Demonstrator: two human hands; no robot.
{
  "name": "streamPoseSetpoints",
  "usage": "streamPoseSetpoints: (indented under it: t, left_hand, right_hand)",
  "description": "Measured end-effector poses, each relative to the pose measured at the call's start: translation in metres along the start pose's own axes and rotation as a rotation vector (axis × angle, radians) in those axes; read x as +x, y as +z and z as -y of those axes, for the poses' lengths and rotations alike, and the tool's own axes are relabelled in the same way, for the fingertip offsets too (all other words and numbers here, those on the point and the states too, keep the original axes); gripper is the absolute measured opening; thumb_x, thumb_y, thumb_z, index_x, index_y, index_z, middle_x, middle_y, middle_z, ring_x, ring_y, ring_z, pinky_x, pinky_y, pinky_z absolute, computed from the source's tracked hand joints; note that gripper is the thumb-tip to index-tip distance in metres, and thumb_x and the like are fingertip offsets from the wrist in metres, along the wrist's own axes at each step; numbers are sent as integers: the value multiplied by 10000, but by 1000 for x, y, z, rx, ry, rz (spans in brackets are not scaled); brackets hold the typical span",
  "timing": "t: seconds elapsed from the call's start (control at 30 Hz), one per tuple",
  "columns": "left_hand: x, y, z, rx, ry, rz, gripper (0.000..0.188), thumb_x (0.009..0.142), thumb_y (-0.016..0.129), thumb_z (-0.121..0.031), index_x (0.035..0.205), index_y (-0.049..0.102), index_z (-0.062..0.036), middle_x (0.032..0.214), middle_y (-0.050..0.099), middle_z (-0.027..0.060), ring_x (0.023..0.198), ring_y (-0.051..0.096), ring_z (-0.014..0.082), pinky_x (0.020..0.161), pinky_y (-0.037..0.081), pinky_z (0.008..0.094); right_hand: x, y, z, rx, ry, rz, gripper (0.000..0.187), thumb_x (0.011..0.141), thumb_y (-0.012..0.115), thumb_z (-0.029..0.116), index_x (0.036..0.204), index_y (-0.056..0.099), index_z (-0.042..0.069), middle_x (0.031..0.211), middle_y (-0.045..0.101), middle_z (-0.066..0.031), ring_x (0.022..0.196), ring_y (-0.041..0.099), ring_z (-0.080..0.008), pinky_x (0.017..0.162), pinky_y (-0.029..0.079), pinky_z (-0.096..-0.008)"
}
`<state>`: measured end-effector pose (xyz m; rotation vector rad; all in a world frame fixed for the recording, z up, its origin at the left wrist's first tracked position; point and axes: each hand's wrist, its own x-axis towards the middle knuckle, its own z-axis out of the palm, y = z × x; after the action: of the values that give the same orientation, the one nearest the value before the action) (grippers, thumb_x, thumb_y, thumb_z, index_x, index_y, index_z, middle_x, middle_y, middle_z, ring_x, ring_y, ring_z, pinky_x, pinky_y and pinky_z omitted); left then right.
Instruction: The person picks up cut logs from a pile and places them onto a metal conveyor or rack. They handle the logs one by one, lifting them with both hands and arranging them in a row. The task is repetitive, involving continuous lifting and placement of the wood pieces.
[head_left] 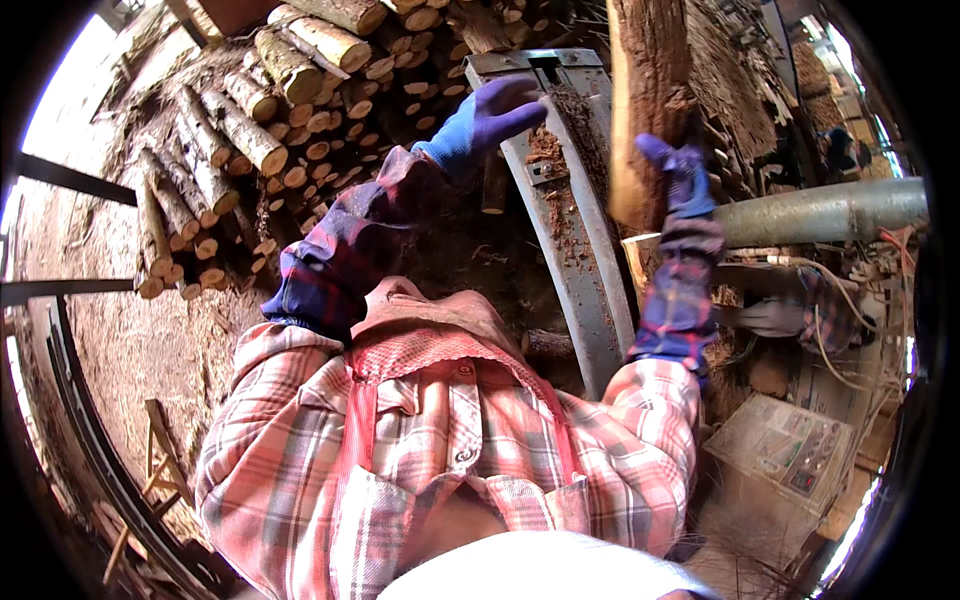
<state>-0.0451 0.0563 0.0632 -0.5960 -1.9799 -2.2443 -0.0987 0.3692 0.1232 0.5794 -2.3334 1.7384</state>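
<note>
My left hand (490, 120), in a blue and purple glove, is raised by the far end of a grey metal trough (590, 300). Its fingers are apart and nothing is in them. Bark crumbs and dirt lie along the trough. Just right of it stands a thick split log (645, 110), brown and rough, its upper end beyond the picture. My right hand (685, 180), gloved alike, presses against the log's lower right side, thumb across the wood; some fingers are hard to make out. A pale cut wood end (640, 262) shows below the log.
A large stack of cut logs (320, 150) fills the far left. On the right, a grey-green metal cylinder (825, 212) runs sideways above loose cables (840, 290). A dusty control box (785, 445) sits near right. Another person's plaid sleeve (830, 310) appears beside the cables.
</note>
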Motion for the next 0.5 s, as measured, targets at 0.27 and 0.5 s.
streamPoseSetpoints:
  t: [0.27,0.5]
  left_hand:
    - [-161,-94,104,386,-479,-259,366,887,636,-364,999,619,-16,882,590,37,787,521,125,691,437,293]
    - [-346,-187,146,359,-940,-385,266,887,657,-268,1013,664,-34,776,556,-38,633,467,87,542,397,283]
  right_hand:
    - [-27,-40,-140,-902,434,281,1254,525,907,388,1497,161,121,1349,482,-236,1257,463,-371,1052,381,-408]
    - [-1,-50,-113,-730,491,324,1199,598,874,446,1476,176,22,1435,372,-208,1332,359,-312,1113,295,-403]
